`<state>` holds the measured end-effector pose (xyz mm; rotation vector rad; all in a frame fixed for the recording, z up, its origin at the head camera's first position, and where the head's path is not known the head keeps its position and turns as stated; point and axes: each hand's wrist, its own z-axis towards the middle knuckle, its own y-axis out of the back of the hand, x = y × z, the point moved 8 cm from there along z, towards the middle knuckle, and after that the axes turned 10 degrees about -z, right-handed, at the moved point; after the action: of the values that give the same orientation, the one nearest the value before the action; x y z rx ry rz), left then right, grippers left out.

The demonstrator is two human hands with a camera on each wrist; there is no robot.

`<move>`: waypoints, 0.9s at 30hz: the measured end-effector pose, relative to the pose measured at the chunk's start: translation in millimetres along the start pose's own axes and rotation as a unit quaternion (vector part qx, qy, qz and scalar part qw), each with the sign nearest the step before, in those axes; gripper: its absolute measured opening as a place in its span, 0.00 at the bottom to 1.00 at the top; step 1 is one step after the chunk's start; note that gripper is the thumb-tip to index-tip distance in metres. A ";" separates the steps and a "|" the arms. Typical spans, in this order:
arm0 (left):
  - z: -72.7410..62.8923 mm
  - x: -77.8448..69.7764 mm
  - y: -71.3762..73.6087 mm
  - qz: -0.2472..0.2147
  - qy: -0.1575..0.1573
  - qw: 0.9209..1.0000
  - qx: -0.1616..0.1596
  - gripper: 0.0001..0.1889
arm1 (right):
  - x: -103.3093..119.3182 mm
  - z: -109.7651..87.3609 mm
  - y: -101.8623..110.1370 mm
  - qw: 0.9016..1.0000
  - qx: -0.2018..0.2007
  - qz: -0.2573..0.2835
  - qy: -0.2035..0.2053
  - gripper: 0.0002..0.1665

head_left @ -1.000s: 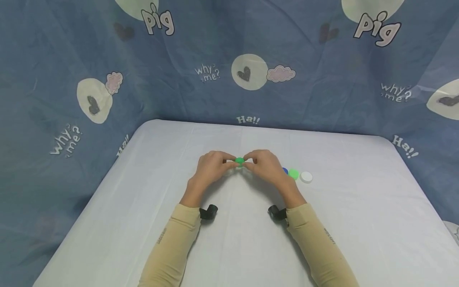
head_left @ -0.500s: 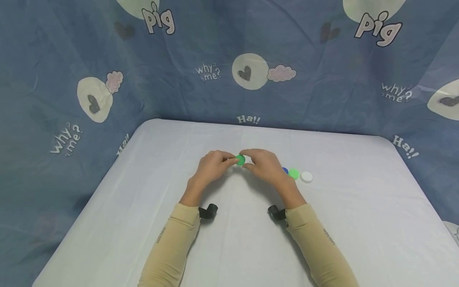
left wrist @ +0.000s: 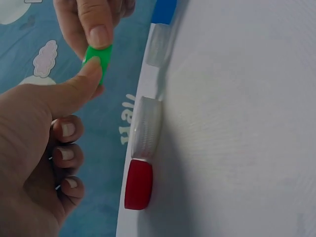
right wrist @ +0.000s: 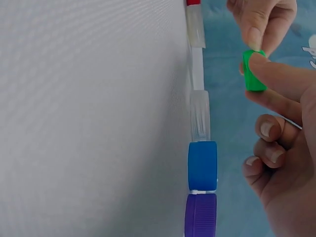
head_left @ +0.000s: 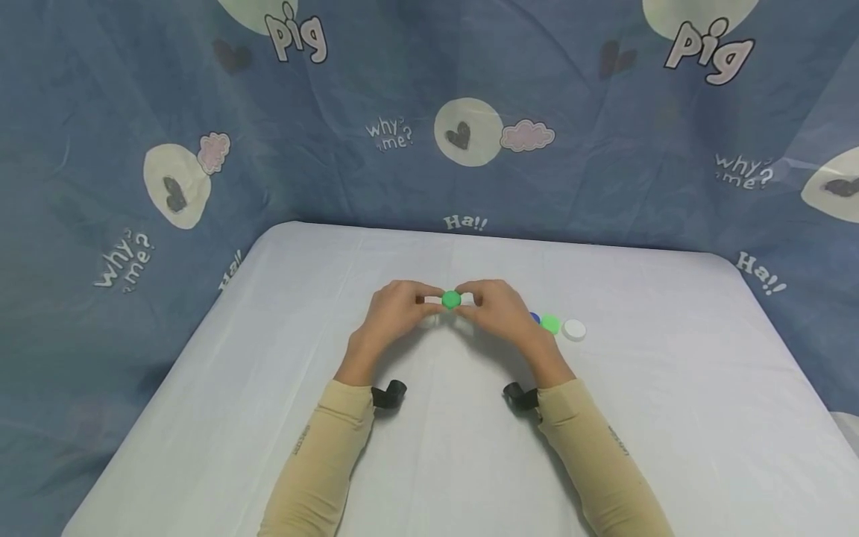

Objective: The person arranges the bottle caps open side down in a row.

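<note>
White table (head_left: 436,462), left hand (head_left: 394,309) and right hand (head_left: 496,309), fingertips (left wrist: 92,67) tight on part-covered green cap (head_left: 451,300)

High head view facing forward-down, close wrist views toward the fingers (left wrist: 68,129), sharing green cap (right wrist: 255,81)

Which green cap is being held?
The darker green cap, pinched by the left grip and right grip above the table; the paler green cap sits beside the white cap.

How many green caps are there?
2. The left hand and right hand pinch one green cap; another, light green cap lies on the table beside the white cap. The hands may hide more.
</note>
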<state>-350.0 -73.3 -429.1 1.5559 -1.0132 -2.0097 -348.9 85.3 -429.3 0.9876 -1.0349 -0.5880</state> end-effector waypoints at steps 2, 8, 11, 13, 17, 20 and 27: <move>0.7 -0.4 -1.1 0.012 -0.009 1.000 -0.003 0.18 | -1.8 0.3 -2.0 1.000 0.012 0.019 -0.007 0.18; 1.6 -1.6 -1.8 0.033 -0.022 0.999 -0.017 0.17 | -2.3 1.8 -4.7 0.999 0.030 0.009 -0.019 0.19; 2.1 -1.9 -2.4 0.048 -0.026 0.998 -0.022 0.16 | 0.5 3.0 -4.7 0.999 0.035 -0.012 -0.019 0.20; 2.5 -2.0 -4.0 0.061 -0.024 0.998 -0.022 0.16 | 1.5 3.7 -5.8 0.999 0.038 -0.030 -0.021 0.20; 3.1 -1.3 -8.5 0.082 -0.010 0.996 -0.012 0.17 | 0.6 5.4 -11.0 0.997 0.047 -0.058 -0.036 0.19; 3.1 -1.1 -10.7 0.090 0.006 0.996 -0.008 0.17 | 0.3 6.9 -14.7 0.995 0.055 -0.070 -0.046 0.21; 4.8 0.6 -15.0 0.112 0.028 0.993 -0.004 0.18 | 0.9 9.9 -20.7 0.991 0.063 -0.100 -0.058 0.21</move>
<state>-352.9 -62.5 -440.1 1.4163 -1.1038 -1.8061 -356.8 71.2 -445.6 1.1883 -1.0931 -0.7599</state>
